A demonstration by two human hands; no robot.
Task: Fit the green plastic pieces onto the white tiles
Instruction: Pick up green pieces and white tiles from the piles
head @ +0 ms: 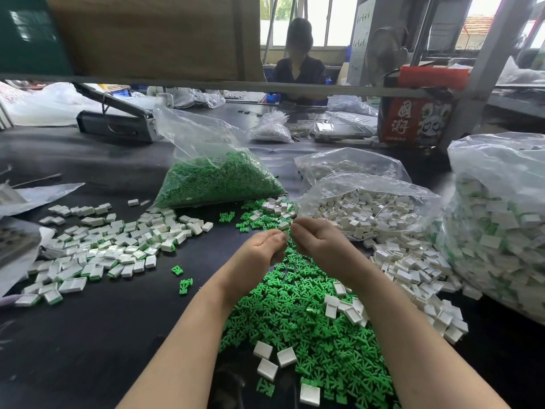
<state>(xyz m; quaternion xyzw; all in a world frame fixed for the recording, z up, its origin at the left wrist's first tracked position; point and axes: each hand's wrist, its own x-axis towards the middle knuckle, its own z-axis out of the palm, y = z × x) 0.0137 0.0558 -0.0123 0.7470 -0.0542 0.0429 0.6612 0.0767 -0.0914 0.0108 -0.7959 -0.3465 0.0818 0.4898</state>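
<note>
Surface: dark table [97,335] | centre-bottom: loose green pieces [298,314] | left: fitted tiles [112,246] | right: white tiles [413,261] | upper centre: bag of green pieces [218,178] | upper right: red carton [413,119]

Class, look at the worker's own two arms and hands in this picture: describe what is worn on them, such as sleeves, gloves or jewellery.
Both forearms are bare up to the bottom edge of the frame; no sleeve shows. The left hand and the right hand wear no gloves. No watch, bracelet or ring is visible on the parts that show. Nails are short and unpainted where they can be seen.
</note>
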